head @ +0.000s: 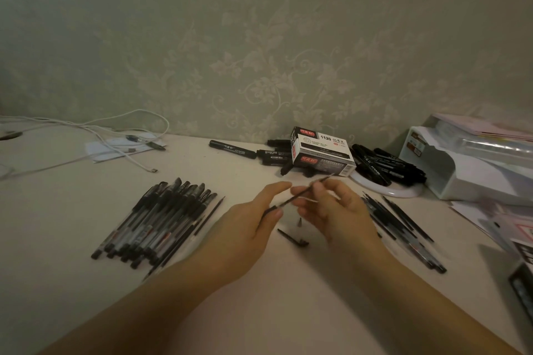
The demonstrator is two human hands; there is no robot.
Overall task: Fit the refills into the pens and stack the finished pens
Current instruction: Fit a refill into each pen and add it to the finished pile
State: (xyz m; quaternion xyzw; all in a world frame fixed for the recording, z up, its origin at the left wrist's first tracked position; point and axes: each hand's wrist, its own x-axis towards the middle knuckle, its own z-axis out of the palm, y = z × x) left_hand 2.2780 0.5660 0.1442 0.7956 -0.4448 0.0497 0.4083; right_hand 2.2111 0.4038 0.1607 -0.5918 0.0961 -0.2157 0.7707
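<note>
The refill (300, 192) sits just right of the frame's centre, a thin dark rod held off the table between both hands, its long axis slanting from lower left to upper right with the tip toward the marker box (323, 151). The left hand (256, 210) pinches its lower end between thumb and curled fingers; whether that end is already inside a clear barrel cannot be told. The right hand (331, 207) pinches the rod further up, fingers bent round it. Both hands touch the rod, so the coming move looks like a push along that slanted axis, with the right hand nearer the tip. Just below the hands, on the table (288, 297), lie a black cap (292, 238) and a small nib cone (300, 221), closer to the right hand. The stack of finished pens (158, 222) lies at left centre, nearer the left hand, while loose pens and refills (403, 228) lie at right centre beyond the right wrist.
</note>
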